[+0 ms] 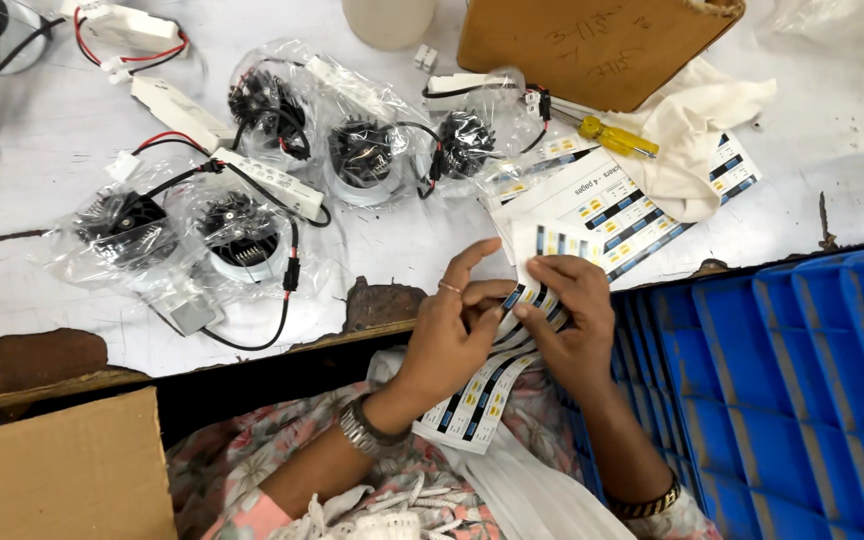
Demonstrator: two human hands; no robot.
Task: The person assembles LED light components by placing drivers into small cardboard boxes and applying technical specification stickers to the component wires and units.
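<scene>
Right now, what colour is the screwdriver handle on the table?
Yellow; the screwdriver shows best in the head view.

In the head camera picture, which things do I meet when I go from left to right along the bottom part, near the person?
Brown cardboard box → left hand → sticker sheet held in both hands → right hand → blue plastic crate.

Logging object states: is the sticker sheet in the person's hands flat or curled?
Curled. The sticker sheet bends between the left hand and right hand, its lower end drooping over the lap.
</scene>
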